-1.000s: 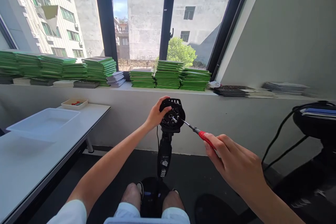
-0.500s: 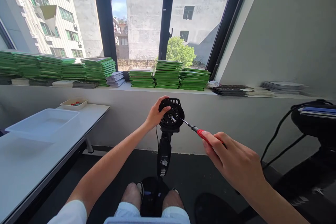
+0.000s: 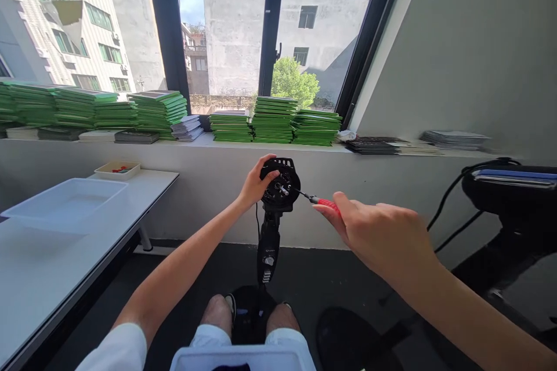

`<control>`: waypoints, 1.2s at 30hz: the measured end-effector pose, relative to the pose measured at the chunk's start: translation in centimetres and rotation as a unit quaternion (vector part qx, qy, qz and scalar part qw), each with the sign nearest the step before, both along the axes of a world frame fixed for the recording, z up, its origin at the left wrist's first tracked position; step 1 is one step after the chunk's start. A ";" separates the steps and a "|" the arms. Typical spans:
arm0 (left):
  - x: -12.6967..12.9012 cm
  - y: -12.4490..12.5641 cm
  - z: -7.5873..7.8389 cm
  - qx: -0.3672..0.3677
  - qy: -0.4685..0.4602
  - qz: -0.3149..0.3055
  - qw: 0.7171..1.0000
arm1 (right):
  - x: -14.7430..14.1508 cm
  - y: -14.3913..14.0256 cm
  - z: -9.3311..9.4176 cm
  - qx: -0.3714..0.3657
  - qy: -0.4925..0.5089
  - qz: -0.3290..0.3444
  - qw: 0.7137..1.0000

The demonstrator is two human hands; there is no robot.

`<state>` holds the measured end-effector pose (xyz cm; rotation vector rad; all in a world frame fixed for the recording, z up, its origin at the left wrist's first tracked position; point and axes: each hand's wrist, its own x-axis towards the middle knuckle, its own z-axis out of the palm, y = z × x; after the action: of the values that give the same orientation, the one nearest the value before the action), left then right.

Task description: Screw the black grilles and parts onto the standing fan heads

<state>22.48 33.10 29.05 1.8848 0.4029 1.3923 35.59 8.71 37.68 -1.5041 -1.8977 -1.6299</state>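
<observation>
A black pedestal fan without blades or cage stands between my knees, its motor head [image 3: 288, 178] facing me with a metal shaft at the centre. My left hand [image 3: 256, 181] is closed around the upper left edge of this head, thumb on its front face. In my right hand [image 3: 378, 226] is a screwdriver [image 3: 327, 204] with a red and grey handle. Its thin tip reaches the right side of the motor head; whether it sits in a screw is too small to tell. Below the head, the fan's control column [image 3: 268, 249] carries a silver knob and several buttons.
A pale plastic bin [image 3: 278, 353] rests on my lap. To the left, a white table [image 3: 39, 266] bears a translucent tub [image 3: 65, 206] and a small tray [image 3: 137, 169] with red items. Green stacks [image 3: 274, 122] line the windowsill; black equipment [image 3: 513, 191] stands at right.
My right hand has turned around the screwdriver handle, its back now more upward. The tip stays at the motor head's right side. The whole view has shifted slightly, showing more of the lap bin.
</observation>
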 end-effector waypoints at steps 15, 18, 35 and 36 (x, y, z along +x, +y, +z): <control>-0.8 0.7 0.6 0.039 0.031 -0.014 0.999 | -0.9 0.9 2.0 -0.084 -0.009 0.039 0.996; -0.7 0.7 0.8 0.041 0.018 -0.003 0.999 | -0.9 0.8 1.9 -0.084 -0.012 0.018 0.996; 0.0 -0.5 1.2 0.021 -0.010 0.070 0.997 | -1.5 1.4 1.3 -0.135 0.077 -0.065 0.986; 0.0 -0.5 1.2 0.020 -0.007 0.074 0.997 | -1.6 1.5 1.3 -0.136 0.074 -0.060 0.986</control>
<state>22.48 32.62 30.23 1.9100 0.5196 1.5189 34.00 10.21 38.94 -1.8219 -2.0461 -1.2996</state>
